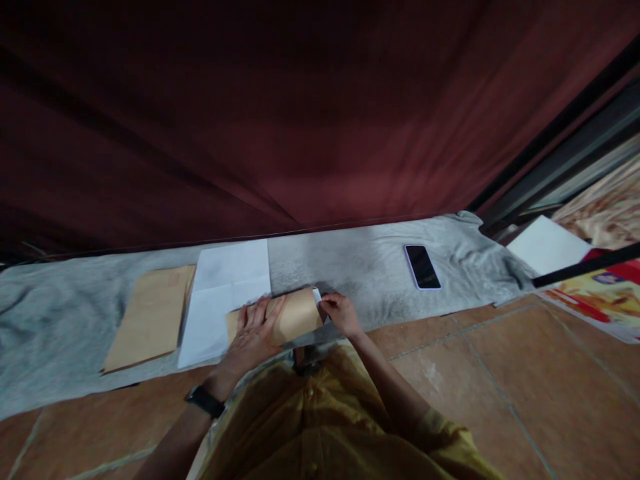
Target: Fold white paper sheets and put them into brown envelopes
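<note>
A brown envelope [299, 315] lies on a grey cloth [360, 267] spread over the floor in front of me. My left hand [255, 332] rests flat on the envelope's left half, fingers spread. My right hand [341, 312] pinches a white paper [317, 294] sticking out at the envelope's right end. A sheet of white paper [227, 293] lies just left of the envelope, partly beneath it. A stack of brown envelopes [150, 319] sits further left. I wear a dark watch [205, 401] on my left wrist.
A black phone [423, 267] lies on the cloth to the right. A dark red curtain [300, 113] hangs behind. Terracotta floor tiles [500, 387] lie to the right. A white sheet [547, 245] and colourful printed packaging [595, 300] sit at the far right.
</note>
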{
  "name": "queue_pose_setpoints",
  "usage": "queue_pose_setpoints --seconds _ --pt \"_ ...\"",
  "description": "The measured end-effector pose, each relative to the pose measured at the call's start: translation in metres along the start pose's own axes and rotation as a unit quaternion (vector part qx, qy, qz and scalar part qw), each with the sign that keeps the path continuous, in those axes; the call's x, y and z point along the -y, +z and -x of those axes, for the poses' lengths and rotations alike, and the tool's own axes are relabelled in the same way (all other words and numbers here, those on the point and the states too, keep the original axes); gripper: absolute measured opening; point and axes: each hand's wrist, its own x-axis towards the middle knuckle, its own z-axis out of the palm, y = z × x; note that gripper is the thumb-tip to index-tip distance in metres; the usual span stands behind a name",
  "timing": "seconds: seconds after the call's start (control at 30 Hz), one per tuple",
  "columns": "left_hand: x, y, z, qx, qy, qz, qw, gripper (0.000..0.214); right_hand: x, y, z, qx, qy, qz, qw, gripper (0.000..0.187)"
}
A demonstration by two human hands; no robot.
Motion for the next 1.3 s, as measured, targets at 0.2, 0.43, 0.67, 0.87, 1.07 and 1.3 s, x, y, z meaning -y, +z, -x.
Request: queue_pose_setpoints --seconds 0.2,0.43,0.67,0.87,1.07,1.3 --pt "0.002 0.004 -0.001 0.003 0.009 0.006 1.000 0.110 0.010 0.008 -0.005 0.022 0.026 0.092 0.995 0.026" --pt "0.003 0.004 -0.003 0.012 0.003 0.015 1.000 0.112 0.013 0.014 -0.006 0.016 0.059 0.119 0.991 0.025" --pt "0.005 0.007 -0.002 0.014 0.007 0.022 1.000 0.111 0.020 0.012 -0.005 0.000 0.069 0.142 0.987 0.022" --pt "0.004 0.007 -0.002 0.010 0.009 0.018 1.000 0.109 0.024 0.013 -0.002 -0.015 0.061 0.165 0.984 0.017" --pt "0.005 0.007 -0.003 0.009 0.016 0.011 1.000 0.109 0.024 0.015 0.002 -0.057 0.055 0.195 0.978 0.026" --pt "0.003 -0.009 -0.007 0.008 0.042 -0.012 0.999 0.113 0.021 0.008 0.000 -0.033 0.071 0.093 0.993 0.011"
